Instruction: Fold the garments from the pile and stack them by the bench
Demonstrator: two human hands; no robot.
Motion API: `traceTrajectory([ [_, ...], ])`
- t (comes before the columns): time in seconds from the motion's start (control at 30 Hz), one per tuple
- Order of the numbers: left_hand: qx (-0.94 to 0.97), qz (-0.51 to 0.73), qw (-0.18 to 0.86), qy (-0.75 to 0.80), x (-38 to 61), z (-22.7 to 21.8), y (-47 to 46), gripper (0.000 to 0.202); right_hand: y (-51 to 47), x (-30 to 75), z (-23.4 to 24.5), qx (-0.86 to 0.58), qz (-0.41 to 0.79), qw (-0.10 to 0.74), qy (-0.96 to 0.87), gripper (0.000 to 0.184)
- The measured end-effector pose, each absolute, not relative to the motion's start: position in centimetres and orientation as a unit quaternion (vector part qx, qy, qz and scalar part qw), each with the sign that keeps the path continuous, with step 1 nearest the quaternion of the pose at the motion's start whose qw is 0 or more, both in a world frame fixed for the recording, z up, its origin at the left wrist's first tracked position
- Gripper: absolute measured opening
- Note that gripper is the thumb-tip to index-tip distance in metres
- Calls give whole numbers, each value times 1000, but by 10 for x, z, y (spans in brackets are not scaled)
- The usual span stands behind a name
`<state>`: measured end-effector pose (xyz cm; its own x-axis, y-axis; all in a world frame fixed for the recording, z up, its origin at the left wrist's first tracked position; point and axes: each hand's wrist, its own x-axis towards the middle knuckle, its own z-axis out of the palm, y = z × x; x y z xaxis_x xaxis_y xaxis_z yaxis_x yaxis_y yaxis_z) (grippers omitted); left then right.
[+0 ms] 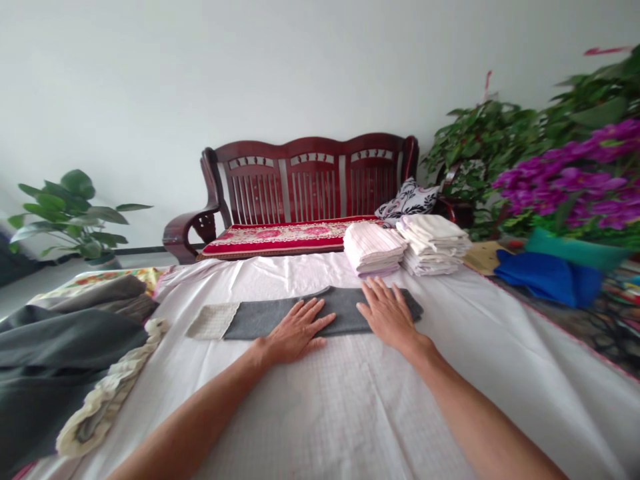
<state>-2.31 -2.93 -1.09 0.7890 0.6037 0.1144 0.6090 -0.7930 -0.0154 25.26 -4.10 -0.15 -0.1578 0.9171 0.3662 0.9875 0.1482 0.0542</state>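
Observation:
A folded grey cloth (340, 308) with a cream waffle-textured end (213, 321) lies flat across a white sheet (340, 400) in front of me. My left hand (295, 330) rests palm down on the cloth's near middle, fingers stretched out and apart. My right hand (387, 313) presses flat on its right part, fingers also spread. Neither hand holds anything.
Two stacks of folded cloths, pinkish (374, 249) and cream (434, 243), sit just beyond the grey cloth. A heap of dark and cream fabric (65, 360) lies at left. Blue and teal cloths (550, 275) and purple flowers (575, 183) stand at right, a wooden bench (305, 193) behind.

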Motion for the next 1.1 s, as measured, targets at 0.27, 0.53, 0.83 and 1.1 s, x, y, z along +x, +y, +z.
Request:
traceTrajectory([
  [0.27, -951, -32, -8, -309, -35, -2, -44, 63, -60, 222, -14, -573, -57, 74, -814, 58],
  [0.53, -932, -58, 9, -357, -87, -10, -69, 62, -76, 276, -24, -628, -91, 60, -771, 63],
  [0.83, -848, -131, 11, -514, -152, -23, -90, 53, -87, 309, -21, -751, -85, 74, -651, 61],
  [1.1, -680, -317, -58, -659, -171, -12, -78, 47, -89, 331, -4, -828, -24, 215, -517, 56],
])
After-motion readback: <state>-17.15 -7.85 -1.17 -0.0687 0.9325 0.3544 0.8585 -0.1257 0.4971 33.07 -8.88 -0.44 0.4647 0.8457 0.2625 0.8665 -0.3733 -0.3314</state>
